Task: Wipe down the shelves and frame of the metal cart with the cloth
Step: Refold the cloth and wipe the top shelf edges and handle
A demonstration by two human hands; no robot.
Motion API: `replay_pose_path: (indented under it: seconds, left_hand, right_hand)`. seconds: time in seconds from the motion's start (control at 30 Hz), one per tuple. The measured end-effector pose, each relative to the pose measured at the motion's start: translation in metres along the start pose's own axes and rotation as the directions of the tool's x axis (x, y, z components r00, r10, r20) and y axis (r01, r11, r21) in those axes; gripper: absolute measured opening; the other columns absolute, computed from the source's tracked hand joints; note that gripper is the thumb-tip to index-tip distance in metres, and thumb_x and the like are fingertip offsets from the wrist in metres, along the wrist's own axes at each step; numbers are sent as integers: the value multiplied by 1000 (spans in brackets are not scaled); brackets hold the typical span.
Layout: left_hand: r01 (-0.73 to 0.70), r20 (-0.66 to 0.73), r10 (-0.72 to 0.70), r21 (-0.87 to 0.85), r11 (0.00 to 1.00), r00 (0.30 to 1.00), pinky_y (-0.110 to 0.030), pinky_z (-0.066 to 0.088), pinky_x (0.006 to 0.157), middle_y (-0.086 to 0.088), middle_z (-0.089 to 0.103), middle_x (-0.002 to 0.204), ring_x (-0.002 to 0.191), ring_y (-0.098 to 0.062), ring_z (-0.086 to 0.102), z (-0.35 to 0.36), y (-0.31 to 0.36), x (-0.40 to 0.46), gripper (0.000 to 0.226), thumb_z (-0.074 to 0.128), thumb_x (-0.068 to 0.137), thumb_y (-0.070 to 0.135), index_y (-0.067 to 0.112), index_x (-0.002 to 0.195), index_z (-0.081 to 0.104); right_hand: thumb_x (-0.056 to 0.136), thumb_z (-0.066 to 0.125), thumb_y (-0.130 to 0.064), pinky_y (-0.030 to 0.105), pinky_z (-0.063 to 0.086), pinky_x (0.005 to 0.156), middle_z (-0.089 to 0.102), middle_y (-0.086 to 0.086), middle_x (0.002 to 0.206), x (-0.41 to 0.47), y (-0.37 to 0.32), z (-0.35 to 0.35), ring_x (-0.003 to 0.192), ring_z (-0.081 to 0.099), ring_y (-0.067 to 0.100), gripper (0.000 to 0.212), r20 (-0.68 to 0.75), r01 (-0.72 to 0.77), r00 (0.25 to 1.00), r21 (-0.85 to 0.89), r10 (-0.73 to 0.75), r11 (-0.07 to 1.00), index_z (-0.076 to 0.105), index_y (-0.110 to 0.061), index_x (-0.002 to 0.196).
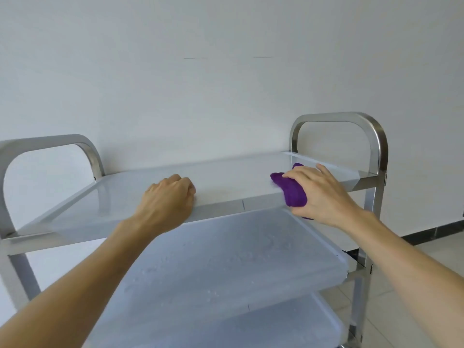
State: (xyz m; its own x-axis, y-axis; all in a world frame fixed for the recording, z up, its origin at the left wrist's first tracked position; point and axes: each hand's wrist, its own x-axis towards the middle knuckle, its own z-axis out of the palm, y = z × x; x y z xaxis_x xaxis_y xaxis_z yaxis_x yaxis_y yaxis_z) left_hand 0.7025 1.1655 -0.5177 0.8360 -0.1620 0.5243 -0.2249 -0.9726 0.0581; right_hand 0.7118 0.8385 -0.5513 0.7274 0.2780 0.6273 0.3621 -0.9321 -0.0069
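A metal cart (376, 187) was seen against a plain white wall (200, 59), filling the lower half of the frame. Its top shelf (140, 197) ran across the middle, glossy and pale, with arched handles at the left and right edges. Two lower shelves, speckled with droplets, were visible at the bottom centre. A purple cloth (292, 190) was grasped by the right hand (319, 192) at the top shelf's front right edge. The left hand (167, 199) was rested on the shelf's front edge, fingers clenched, nothing held. Pale floor tiles and a dark skirting were visible at lower right.
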Motion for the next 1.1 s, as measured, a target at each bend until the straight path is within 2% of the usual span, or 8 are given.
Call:
replay_pose_path:
  seconds: [0.17, 0.3, 0.4, 0.53, 0.67, 0.77, 0.9, 1.1]
  left_hand:
    - [-122, -47, 113, -252, 960, 992, -39, 43, 94, -2, 50, 139, 122, -26, 50, 14, 73, 22, 38, 33, 101, 21, 18, 138, 43]
    - [-134, 31, 154, -351, 927, 988, -38, 41, 89, 0, 51, 138, 118, -25, 51, 24, 115, 46, 39, 29, 103, 31, 22, 139, 40]
    - [-238, 191, 273, -185, 953, 943, -39, 35, 97, 6, 48, 140, 124, -22, 46, 43, 123, 44, 44, 17, 100, 54, 41, 136, 39]
    - [-331, 124, 337, -66, 941, 933, -37, 35, 94, 13, 48, 136, 122, -18, 46, 53, 115, 42, 47, 7, 96, 64, 53, 129, 38]
    - [-304, 130, 306, -37, 952, 943, -36, 35, 85, 8, 53, 117, 105, -19, 50, 48, 122, 42, 45, 11, 96, 58, 44, 120, 46]
    - [-291, 109, 287, 26, 956, 952, -39, 36, 84, 0, 54, 108, 93, -24, 50, 43, 142, 54, 41, 17, 97, 46, 24, 110, 50]
    - [-407, 184, 423, -115, 906, 887, -45, 32, 104, 2, 39, 149, 129, -28, 43, 51, 189, 59, 49, 19, 100, 54, 36, 143, 32]
    - [-534, -27, 535, 32, 845, 845, -41, 47, 79, 14, 48, 139, 114, -25, 54, 84, 193, 59, 42, 11, 100, 52, 43, 140, 20]
  right_hand:
    - [74, 76, -36, 40, 30, 113, 59, -4, 129, 9, -32, 15, 119, 54, 19, 64, -54, 154, 987, 3, -154, 988, 55, -18, 133]
    - [75, 76, -32, 42, 20, 120, 53, -12, 136, 3, 1, 6, 131, 46, 11, 70, 11, 83, 996, -4, -83, 997, 46, -27, 139]
    - [73, 82, -30, 42, 21, 119, 53, -8, 139, -13, 40, -6, 135, 44, 14, 75, 7, -42, 999, -20, 42, 999, 47, -25, 139]
    - [73, 85, -22, 40, 27, 116, 54, -1, 137, -34, 81, -20, 132, 47, 21, 74, -56, -159, 987, -136, 153, 978, 49, -18, 139]
    - [77, 83, -16, 36, 35, 110, 56, 3, 136, -44, 96, -32, 126, 49, 25, 71, -72, -220, 975, -176, 210, 960, 49, -15, 139]
    - [83, 78, -15, 27, 41, 94, 59, -5, 125, -54, 97, -37, 116, 53, 16, 56, -147, -249, 956, 59, 255, 967, 55, -21, 133]
    - [80, 81, -25, 8, 48, 71, 62, -33, 104, -76, 102, -47, 97, 61, -8, 49, -213, -365, 792, 587, 572, 723, 54, -51, 112]
    - [78, 84, -34, 21, 54, 52, 73, -7, 99, -95, 137, -47, 88, 70, 12, 29, -46, -296, 469, 933, 882, 206, 65, -34, 99]
